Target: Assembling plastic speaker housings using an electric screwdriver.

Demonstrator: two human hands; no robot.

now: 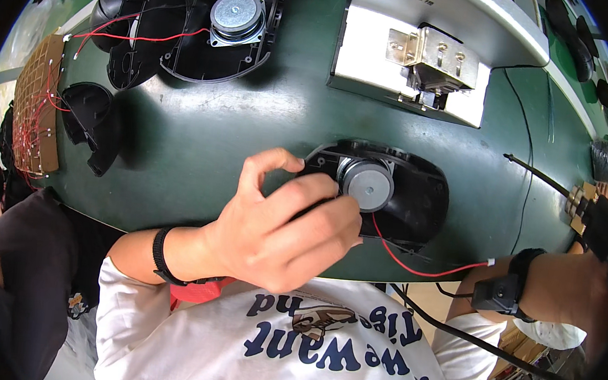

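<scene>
In front of me a black plastic speaker housing (421, 199) lies with its inside facing up. A round silver speaker (370, 187) sits in it, and a red wire (412, 268) with a white plug trails from it to the right. My left hand (287, 224) is over the housing's left part, fingers curled and pressed together against the speaker's left edge. Whatever its fingertips pinch is hidden. At the far right, my right hand (593, 284), partly dark at the rim, is closed around a black electric screwdriver (601, 224), its thin bit pointing left above the table.
A silver-white screw feeder (410, 63) stands at the back. At the back left lies another housing (221, 58) with a speaker (238, 15). Black shell parts (89, 119) and a cardboard piece (39, 108) with red wires are at left. A black cable (530, 158) crosses the green table.
</scene>
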